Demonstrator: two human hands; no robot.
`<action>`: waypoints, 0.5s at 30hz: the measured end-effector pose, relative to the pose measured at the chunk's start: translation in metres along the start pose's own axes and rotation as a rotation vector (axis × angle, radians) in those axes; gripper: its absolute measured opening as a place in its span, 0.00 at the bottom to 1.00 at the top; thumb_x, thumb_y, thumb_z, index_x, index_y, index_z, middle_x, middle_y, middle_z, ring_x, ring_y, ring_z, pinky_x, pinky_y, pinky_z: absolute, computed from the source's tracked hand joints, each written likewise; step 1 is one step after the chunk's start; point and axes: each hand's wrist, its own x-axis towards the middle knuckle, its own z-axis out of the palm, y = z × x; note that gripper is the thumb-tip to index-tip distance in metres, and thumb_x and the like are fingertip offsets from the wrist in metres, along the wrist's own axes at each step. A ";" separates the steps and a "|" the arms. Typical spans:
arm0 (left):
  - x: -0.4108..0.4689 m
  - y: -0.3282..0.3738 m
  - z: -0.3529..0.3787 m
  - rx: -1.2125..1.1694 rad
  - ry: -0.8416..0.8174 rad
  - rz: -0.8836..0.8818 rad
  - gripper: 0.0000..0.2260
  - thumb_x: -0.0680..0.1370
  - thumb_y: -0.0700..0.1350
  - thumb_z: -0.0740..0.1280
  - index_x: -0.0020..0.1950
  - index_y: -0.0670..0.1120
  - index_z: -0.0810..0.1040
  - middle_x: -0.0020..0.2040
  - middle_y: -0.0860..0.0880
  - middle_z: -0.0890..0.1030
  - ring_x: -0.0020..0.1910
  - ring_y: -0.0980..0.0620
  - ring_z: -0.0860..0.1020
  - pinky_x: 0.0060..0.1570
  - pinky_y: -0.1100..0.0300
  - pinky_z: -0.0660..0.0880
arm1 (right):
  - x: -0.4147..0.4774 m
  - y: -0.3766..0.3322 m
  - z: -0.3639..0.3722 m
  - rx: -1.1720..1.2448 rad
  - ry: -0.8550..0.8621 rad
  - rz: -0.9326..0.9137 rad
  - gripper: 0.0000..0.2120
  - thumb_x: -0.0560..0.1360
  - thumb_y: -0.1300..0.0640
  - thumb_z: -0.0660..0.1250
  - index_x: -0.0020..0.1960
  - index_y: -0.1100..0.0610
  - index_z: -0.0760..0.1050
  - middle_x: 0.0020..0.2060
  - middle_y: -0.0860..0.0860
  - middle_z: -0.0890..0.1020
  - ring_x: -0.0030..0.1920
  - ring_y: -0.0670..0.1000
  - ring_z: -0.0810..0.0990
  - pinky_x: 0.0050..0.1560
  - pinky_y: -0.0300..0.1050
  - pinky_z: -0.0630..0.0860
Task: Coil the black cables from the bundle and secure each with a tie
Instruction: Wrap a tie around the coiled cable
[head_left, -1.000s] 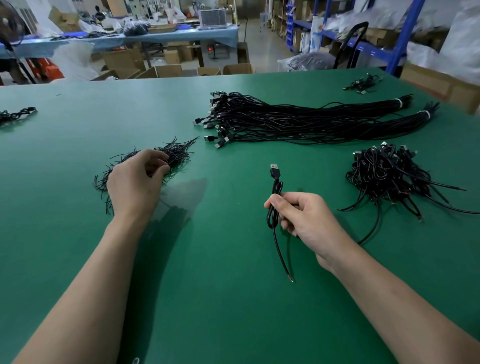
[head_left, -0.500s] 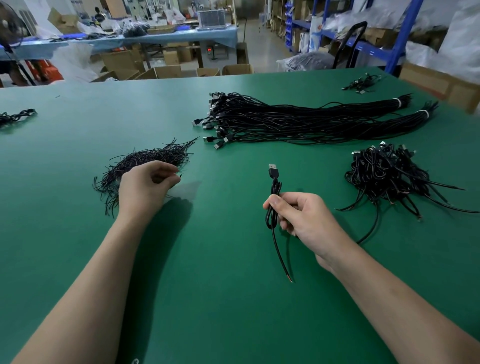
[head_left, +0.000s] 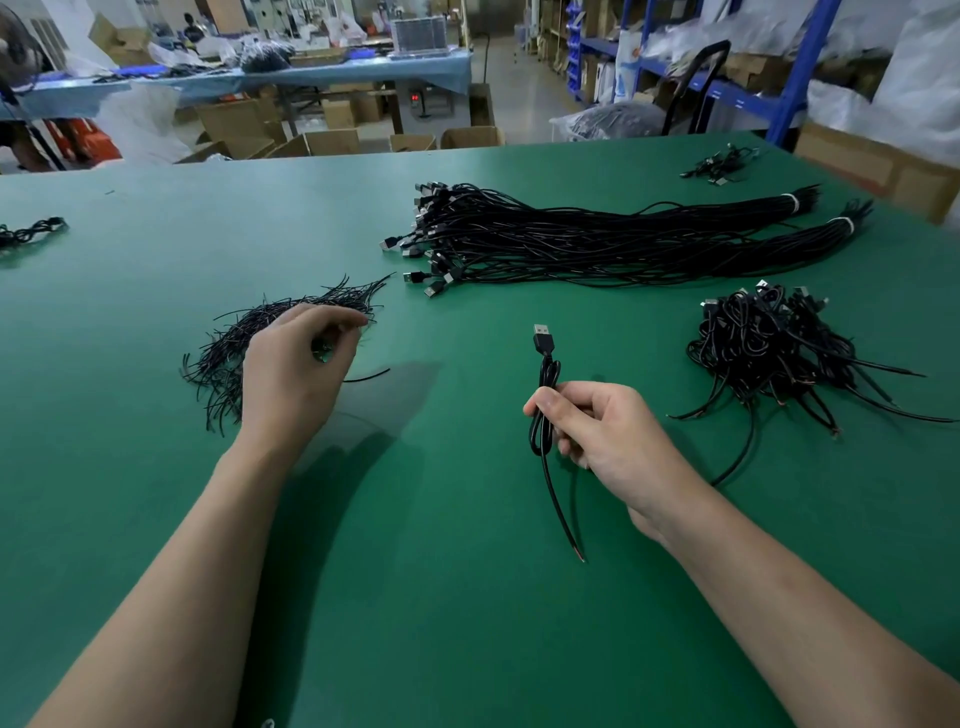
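Note:
My right hand (head_left: 605, 436) grips a coiled black cable (head_left: 544, 395) at mid table; its USB plug points away from me and its bare tail trails toward me. My left hand (head_left: 296, 369) hovers over the near edge of a loose pile of black ties (head_left: 234, 338), fingers curled, pinching one tie (head_left: 366, 375) whose end sticks out to the right. The long bundle of black cables (head_left: 597, 239) lies across the far middle, bound by white bands at its right end. A heap of coiled cables (head_left: 769, 348) sits to the right.
The green table (head_left: 441, 597) spreads wide in front of me. A few stray cables (head_left: 724, 163) lie at the far right corner and another small cable clump (head_left: 28, 234) at the far left. Cardboard boxes, shelving and another worktable stand beyond the table.
My left hand drew back from the tie pile toward me and lifted slightly, bringing a single tie out with it. My right hand kept holding the coiled cable in place.

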 end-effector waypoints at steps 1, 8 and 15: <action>0.002 0.004 0.000 -0.113 0.013 -0.044 0.09 0.78 0.42 0.72 0.52 0.56 0.84 0.44 0.61 0.83 0.42 0.64 0.78 0.47 0.68 0.75 | 0.000 -0.001 0.000 -0.002 0.004 -0.005 0.10 0.80 0.46 0.67 0.43 0.45 0.84 0.31 0.47 0.72 0.34 0.46 0.71 0.40 0.44 0.67; -0.016 0.073 0.018 -0.566 -0.337 0.012 0.07 0.78 0.41 0.71 0.51 0.53 0.82 0.44 0.53 0.84 0.43 0.53 0.83 0.47 0.56 0.78 | 0.000 -0.003 0.003 0.102 -0.032 -0.010 0.10 0.80 0.49 0.68 0.44 0.49 0.85 0.42 0.42 0.86 0.43 0.39 0.81 0.41 0.34 0.76; -0.032 0.098 0.031 -0.598 -0.502 0.109 0.05 0.80 0.37 0.69 0.48 0.46 0.82 0.43 0.52 0.84 0.43 0.57 0.82 0.46 0.62 0.77 | 0.000 -0.006 0.006 0.473 -0.203 0.130 0.16 0.79 0.53 0.64 0.62 0.62 0.78 0.57 0.56 0.85 0.58 0.55 0.85 0.62 0.56 0.75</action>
